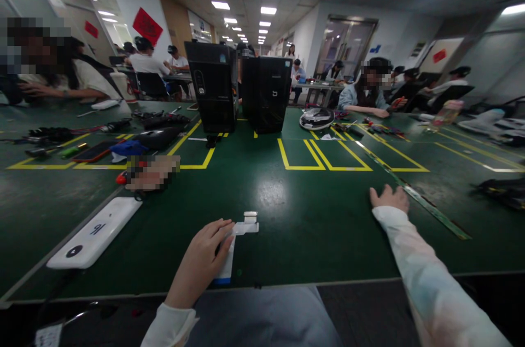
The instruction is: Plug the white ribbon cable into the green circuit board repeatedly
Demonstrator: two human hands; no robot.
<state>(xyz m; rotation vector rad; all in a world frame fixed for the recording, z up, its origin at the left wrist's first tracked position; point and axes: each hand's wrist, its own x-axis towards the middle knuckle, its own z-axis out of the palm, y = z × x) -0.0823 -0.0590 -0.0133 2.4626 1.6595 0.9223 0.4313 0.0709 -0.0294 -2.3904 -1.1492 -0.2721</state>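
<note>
Near the front edge of the green table, a white flat ribbon cable (226,266) with a blue end lies bent, its silvery connector end (250,217) pointing away from me. My left hand (207,248) rests over the bend, thumb and fingers closed about the cable; the part beneath the fingers is hidden. Further right, my right hand (389,199) lies low at the table, thumb apart from the fingers, with nothing visible in it. Just beside its fingers runs a long, narrow green circuit board strip (435,210), slanting across the table; whether they touch, I cannot tell.
Two black computer towers (264,95) stand at the table's far middle. On the left lie a white device (96,232), a blurred-out item and several tools. A coiled cable (316,118) sits behind yellow tape outlines (303,168). People sit on both sides.
</note>
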